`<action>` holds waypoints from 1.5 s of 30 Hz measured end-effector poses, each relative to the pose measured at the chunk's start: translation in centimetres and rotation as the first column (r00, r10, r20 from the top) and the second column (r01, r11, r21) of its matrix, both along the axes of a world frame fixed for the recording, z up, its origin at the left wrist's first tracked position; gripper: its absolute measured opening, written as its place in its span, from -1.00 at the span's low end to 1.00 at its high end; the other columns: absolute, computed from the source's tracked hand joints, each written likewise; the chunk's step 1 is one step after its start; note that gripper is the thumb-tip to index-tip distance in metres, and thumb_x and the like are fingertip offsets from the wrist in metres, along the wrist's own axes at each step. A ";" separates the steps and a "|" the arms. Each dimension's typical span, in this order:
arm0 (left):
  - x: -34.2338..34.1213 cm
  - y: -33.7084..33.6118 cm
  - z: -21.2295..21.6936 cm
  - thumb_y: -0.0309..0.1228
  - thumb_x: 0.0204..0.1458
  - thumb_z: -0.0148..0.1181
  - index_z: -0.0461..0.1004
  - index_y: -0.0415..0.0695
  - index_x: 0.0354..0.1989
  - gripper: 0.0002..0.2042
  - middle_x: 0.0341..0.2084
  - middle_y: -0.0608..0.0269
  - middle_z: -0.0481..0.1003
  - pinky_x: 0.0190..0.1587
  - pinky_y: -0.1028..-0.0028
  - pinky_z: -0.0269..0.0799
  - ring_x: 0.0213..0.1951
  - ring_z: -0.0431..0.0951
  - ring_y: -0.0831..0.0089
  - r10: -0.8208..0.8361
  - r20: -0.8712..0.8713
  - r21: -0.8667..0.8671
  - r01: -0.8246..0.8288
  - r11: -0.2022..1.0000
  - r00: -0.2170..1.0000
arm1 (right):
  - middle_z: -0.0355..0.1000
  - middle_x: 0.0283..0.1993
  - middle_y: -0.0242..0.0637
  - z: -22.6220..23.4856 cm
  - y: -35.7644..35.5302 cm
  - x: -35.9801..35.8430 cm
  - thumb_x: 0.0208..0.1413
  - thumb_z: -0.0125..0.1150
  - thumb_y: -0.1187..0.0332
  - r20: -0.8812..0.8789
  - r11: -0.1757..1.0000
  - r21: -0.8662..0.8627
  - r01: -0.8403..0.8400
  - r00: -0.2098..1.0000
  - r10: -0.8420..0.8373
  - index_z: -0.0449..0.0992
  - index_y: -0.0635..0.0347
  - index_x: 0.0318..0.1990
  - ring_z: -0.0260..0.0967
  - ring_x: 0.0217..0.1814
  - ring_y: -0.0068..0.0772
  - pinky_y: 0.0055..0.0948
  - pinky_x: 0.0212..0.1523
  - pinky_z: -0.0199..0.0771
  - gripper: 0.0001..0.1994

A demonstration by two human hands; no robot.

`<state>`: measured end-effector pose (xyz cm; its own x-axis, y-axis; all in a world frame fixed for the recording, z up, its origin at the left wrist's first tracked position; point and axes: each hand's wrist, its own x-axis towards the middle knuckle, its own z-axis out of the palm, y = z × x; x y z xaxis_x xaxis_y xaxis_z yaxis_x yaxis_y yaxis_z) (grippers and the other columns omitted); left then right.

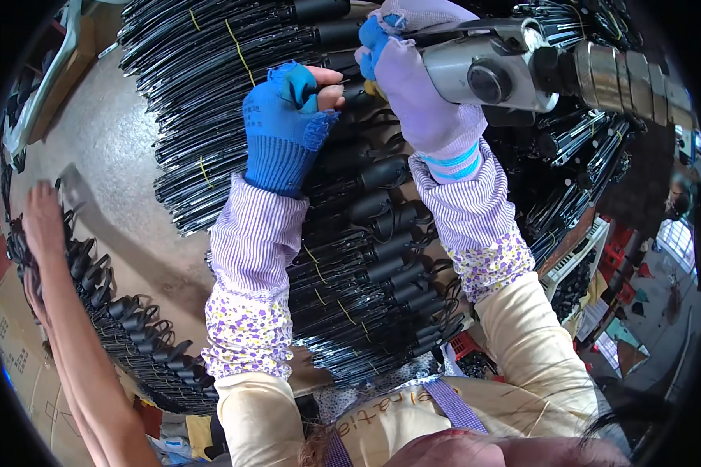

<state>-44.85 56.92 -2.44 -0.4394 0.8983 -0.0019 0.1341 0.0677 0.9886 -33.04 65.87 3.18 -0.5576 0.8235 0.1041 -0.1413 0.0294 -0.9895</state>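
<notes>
Black and thin, a metal rod assembly with a black plastic handle point(349, 92) sits pinched between the bare fingertips of the left hand point(288, 124), which wears a blue fingerless knit glove. The grip there is narrow, thumb and forefinger closed on the piece right at its handle end. Its long axis appears to run roughly left to right, pointing from the left hand toward the nose of the pneumatic tool point(506, 70); the part between the two hands is too hidden to tell whether it touches the tool.

Taking that tool as the landmark: the right hand point(424, 86), in a pale lilac glove with blue fingertips, is wrapped fully round its grey metal body, so that grip is closed tight on the tool. The held piece lies just left of the tool, and the left hand is the nearer one to it. A ribbed metal hose fitting point(623, 74) runs off the tool's right side.

Below and left of the tool, rows of bundled black rod assemblies point(366, 265), tied with yellow bands, lie stacked across the surface, their handles in a line. Far to the tool's lower left, another person's bare arm point(62, 311) reaches over a second row of black handles point(125, 319) beside a grey floor point(109, 140). Striped and floral sleeve covers point(249, 257) cover both forearms.
</notes>
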 end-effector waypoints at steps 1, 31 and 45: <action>0.0 -0.1 0.1 -0.56 0.00 0.32 0.56 -0.25 -0.29 -0.89 -0.41 0.20 0.57 -0.37 0.62 0.44 -0.47 0.51 0.53 0.000 -0.002 0.008 0.000 1.000 1.000 | 0.36 -0.10 -0.33 0.0 -0.2 0.0 0.19 -0.07 0.59 0.029 0.999 -0.034 -0.012 1.000 0.013 0.39 0.27 -0.06 0.23 -0.12 -0.53 -0.62 -0.06 0.29 -0.80; 0.6 -0.4 0.1 -0.61 -0.05 0.30 0.60 -0.18 -0.27 -0.85 -0.47 0.27 0.55 -0.33 0.58 0.42 -0.45 0.52 0.51 0.086 -0.025 -0.013 -0.086 0.996 0.996 | 0.42 -0.20 -0.32 -0.5 2.7 0.4 0.09 0.07 0.59 -0.078 0.993 -0.028 0.114 0.990 -0.116 0.44 0.25 -0.15 0.31 -0.23 -0.54 -0.65 -0.15 0.34 -0.83; 0.2 4.2 2.5 -0.60 -0.10 0.31 0.60 -0.16 -0.31 -0.85 -0.47 0.30 0.54 -0.34 0.56 0.42 -0.47 0.50 0.49 0.002 -0.398 0.015 0.005 1.000 0.917 | 0.45 -0.21 -0.31 -0.5 3.9 0.0 0.04 0.13 0.60 -0.170 0.961 0.015 0.277 0.947 -0.271 0.46 0.26 -0.16 0.34 -0.26 -0.54 -0.61 -0.17 0.37 -0.81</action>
